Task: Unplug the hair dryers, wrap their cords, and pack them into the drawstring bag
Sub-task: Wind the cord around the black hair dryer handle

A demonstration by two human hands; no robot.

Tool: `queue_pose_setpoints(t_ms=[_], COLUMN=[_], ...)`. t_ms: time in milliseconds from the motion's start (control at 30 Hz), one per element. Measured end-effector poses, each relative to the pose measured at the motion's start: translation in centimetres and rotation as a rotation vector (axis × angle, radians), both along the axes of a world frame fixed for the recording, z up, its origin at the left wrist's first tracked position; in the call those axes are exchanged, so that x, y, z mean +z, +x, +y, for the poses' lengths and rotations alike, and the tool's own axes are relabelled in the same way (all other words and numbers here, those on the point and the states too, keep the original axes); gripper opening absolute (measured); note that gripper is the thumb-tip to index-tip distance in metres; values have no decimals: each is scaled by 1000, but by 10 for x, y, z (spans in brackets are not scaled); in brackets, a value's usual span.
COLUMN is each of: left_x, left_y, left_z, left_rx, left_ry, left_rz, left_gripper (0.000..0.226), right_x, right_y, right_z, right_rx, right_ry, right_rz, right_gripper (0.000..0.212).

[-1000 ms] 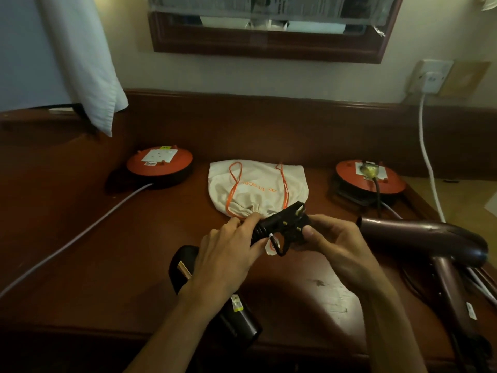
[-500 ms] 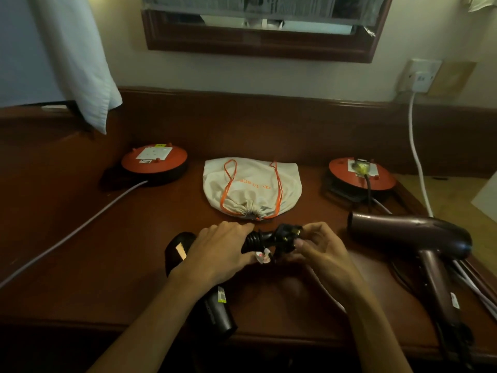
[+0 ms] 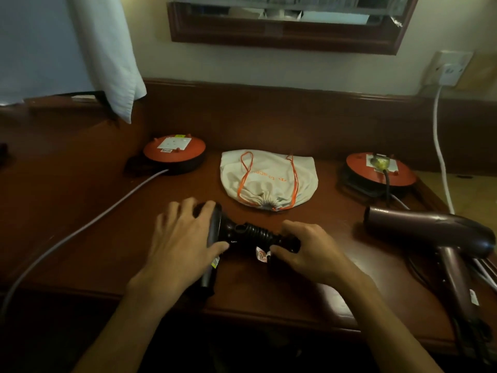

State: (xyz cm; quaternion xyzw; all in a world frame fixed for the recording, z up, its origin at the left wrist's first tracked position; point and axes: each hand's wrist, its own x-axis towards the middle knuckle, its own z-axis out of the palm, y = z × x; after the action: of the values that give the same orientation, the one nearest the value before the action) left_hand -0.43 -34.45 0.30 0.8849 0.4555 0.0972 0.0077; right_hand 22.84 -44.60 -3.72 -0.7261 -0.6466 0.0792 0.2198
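A dark hair dryer [image 3: 215, 232] lies on the wooden desk [image 3: 80, 224] in front of me, its cord wound in black coils [image 3: 255, 234] round the handle. My left hand [image 3: 183, 238] grips the dryer's body. My right hand [image 3: 309, 251] holds the plug end of the wrapped cord. The cream drawstring bag [image 3: 269, 179] with orange cords lies flat behind them, its mouth pulled shut. A second, maroon hair dryer [image 3: 430, 232] lies at the right, its cord plugged into the right orange reel [image 3: 379, 173].
A left orange socket reel [image 3: 174, 154] stands at the back left with a grey cable [image 3: 80, 230] trailing off the desk. A white cable [image 3: 441, 157] drops from a wall socket [image 3: 449, 68]. A white towel [image 3: 107, 49] hangs at upper left.
Both hands have lowered the dryer onto the desk. The plug, held up near the bag before, is now down against the coiled cord on the handle.
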Motion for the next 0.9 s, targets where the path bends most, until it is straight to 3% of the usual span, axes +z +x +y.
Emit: queue_pose_setpoints(t_ms=[133, 267, 467, 667, 900], left_x=[-23, -41, -64, -56, -46], left_y=[-22, -13, -13, -31, -32], left_z=[18, 44, 105, 177, 232], left_rx=[104, 109, 120, 8, -64], left_ry=[-42, 77, 80, -115, -190], left_rz=[-200, -198, -202, -245, -173], left_gripper=[70, 53, 72, 51, 51], right_x=[17, 8, -23, -34, -36], right_y=[-6, -21, -89, -135, -164], right_z=[14, 51, 101, 148, 197], right_rx=[42, 189, 186, 89, -30], right_ry=[-54, -41, -36, 70, 83], right_rz=[54, 290, 528, 480, 451], right_gripper=[42, 64, 63, 61, 64])
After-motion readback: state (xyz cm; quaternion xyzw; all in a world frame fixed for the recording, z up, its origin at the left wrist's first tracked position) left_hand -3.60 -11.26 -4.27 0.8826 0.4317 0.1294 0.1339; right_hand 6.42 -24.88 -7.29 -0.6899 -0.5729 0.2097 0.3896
